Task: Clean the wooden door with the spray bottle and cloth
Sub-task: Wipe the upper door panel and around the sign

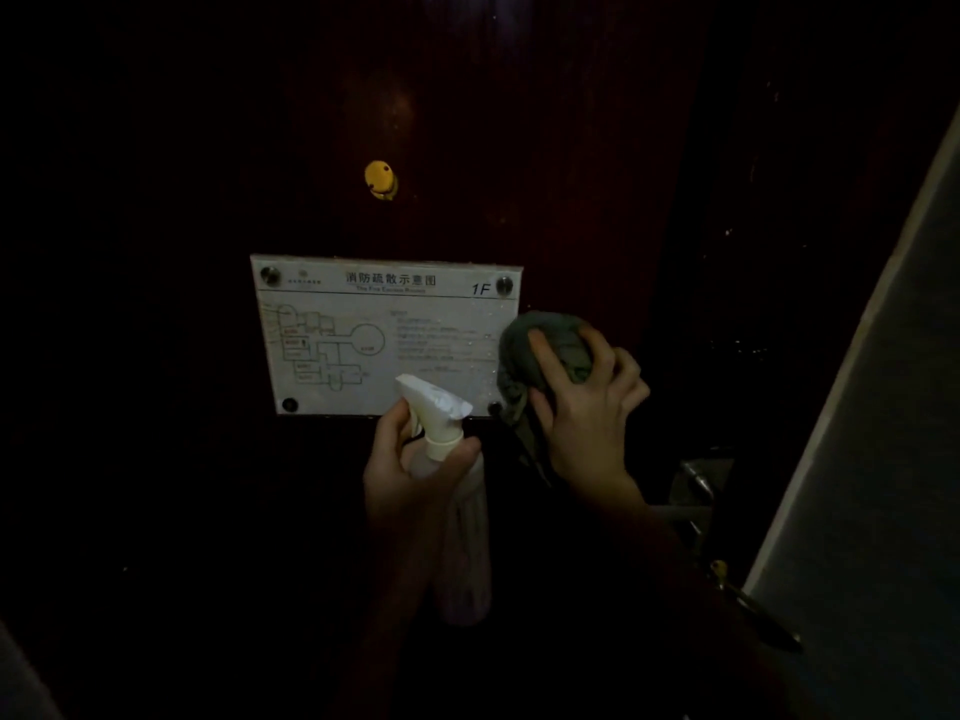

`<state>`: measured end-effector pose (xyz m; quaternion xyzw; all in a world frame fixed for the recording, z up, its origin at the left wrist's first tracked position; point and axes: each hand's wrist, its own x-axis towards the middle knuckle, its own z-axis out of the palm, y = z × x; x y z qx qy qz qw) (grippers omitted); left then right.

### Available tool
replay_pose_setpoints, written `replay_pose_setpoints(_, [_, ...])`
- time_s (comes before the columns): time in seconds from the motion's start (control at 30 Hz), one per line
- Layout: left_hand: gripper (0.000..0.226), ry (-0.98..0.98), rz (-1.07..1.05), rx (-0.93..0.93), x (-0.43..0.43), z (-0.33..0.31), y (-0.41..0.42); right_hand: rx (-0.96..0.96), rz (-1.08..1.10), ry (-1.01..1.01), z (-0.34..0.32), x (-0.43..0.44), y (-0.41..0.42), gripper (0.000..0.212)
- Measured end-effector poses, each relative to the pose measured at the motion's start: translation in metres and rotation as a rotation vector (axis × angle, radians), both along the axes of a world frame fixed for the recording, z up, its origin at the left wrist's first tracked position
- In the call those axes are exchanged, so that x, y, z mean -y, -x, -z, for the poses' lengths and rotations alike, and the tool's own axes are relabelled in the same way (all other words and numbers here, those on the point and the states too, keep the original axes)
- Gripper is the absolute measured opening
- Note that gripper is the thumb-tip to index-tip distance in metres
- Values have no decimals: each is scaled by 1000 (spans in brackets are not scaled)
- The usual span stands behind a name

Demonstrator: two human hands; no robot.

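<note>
The dark wooden door point(467, 122) fills the view in dim light. My left hand point(402, 472) grips the neck of a spray bottle point(441, 415) with a white trigger head, its nozzle pointing up-left toward the door. My right hand point(587, 407) presses a bunched grey-green cloth point(545, 345) against the door at the right edge of a white evacuation plan sign point(363, 324). A strip of the cloth hangs down below my palm. Small droplets speckle the sign's right side.
A brass peephole cover point(381, 179) sits above the sign. The metal door handle and lock plate point(698, 480) lie to the lower right, with a latch point(719, 569) below. A pale wall or frame point(883, 459) runs along the right edge.
</note>
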<state>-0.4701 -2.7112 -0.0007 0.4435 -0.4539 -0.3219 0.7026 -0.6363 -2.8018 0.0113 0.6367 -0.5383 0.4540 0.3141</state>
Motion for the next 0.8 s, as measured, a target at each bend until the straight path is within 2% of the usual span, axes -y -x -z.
replay_pose_setpoints(0.1, [64, 25, 3, 20, 1, -8, 1, -16, -15, 27, -39, 4, 3, 63])
replay_pose_setpoints(0.23, [51, 85, 32, 66, 2, -29, -1, 56, 9, 55, -99, 7, -2, 59])
replay_pose_setpoints(0.37, [50, 132, 50, 101, 3, -43, -3, 119, 9, 58, -113, 6, -6, 60])
replay_pose_setpoints(0.57, [47, 100, 37, 108, -1, -33, -11, 177, 0, -6, -71, -2, -13, 57])
replay_pose_setpoints(0.8, [60, 15, 29, 21, -21, -7, -24, 167, 25, -256, 58, -31, -17, 60])
